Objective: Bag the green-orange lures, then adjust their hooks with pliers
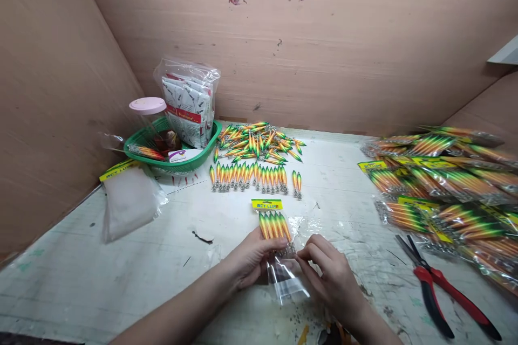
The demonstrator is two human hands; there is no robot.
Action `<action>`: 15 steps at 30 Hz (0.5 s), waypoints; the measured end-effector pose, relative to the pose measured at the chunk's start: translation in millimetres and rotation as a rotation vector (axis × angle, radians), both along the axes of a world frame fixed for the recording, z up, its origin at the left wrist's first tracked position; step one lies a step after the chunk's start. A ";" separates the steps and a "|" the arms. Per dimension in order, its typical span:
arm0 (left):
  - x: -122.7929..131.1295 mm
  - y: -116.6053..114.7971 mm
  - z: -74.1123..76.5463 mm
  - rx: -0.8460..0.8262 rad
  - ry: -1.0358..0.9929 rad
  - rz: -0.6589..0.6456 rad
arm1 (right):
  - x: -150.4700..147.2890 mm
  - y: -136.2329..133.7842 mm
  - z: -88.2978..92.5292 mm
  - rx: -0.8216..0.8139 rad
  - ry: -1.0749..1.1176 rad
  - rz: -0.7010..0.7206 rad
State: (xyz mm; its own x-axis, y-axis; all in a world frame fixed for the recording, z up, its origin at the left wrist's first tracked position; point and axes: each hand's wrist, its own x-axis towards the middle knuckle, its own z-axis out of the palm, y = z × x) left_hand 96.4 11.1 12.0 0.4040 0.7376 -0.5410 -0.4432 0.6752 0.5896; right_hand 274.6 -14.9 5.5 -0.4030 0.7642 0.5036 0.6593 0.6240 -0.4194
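Clear plastic bags with a yellow top lie between nine and ten o'clock from the held bag, and a green basket sits at half past ten. At twelve o'clock a row of lures stands before a heap of lures. The left hand grips the held bag, thumb across the five lures showing under its yellow card. The right hand has thumb and forefinger in a narrow pinch at the bag's right edge, beside the hooks; whether they also catch metal cannot be told. Done well, this likely means steady left-thumb pressure to keep the lures level and gentle right fingertips, since tugging could snag or pierce thin plastic. Filled bags are piled near two o'clock, with pliers just past three.
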 end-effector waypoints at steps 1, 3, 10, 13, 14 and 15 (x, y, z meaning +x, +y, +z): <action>-1.6 -5.3 -1.4 0.011 0.037 -0.008 | 0.8 -0.9 -0.4 -0.007 0.000 0.001; -6.2 -18.2 -5.6 0.017 0.118 -0.023 | 2.1 -3.1 0.4 -0.023 -0.006 0.001; -15.5 -52.0 -15.8 -0.014 0.095 0.019 | -6.9 -25.0 6.4 -0.172 0.004 0.089; -14.9 -53.9 -15.2 0.004 0.071 0.004 | -21.3 -32.9 -1.6 -0.271 0.011 0.172; -14.9 -53.7 -15.4 0.004 0.071 0.002 | -26.3 -34.0 -5.5 -0.301 -0.001 0.172; -15.0 -53.4 -16.1 0.003 0.074 0.000 | -30.9 -34.3 -9.4 -0.329 -0.017 0.161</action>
